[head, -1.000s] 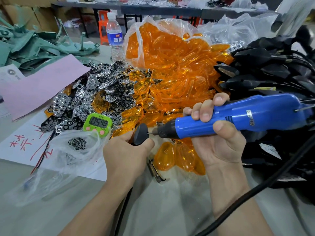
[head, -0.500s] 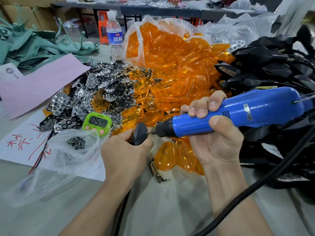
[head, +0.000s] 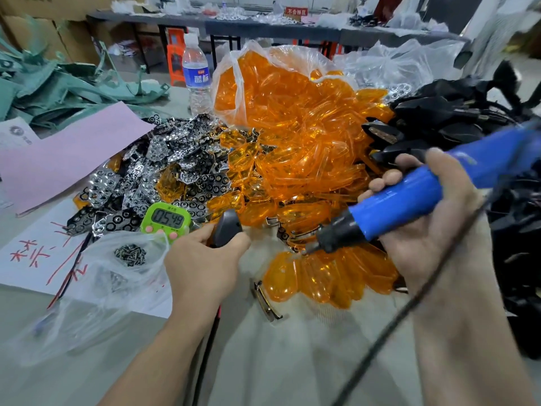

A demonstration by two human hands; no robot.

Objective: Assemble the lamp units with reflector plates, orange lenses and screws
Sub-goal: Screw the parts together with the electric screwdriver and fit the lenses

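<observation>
The table (head: 292, 361) bears orange lenses (head: 322, 276), reflector plates (head: 164, 159) and pink paper (head: 58, 153).

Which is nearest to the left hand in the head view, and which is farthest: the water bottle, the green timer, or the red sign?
1. Green timer, just beyond the left hand, slightly to its left.
2. Water bottle, farther back, standing upright.
3. Red sign, farthest, at the back of the room.
</observation>
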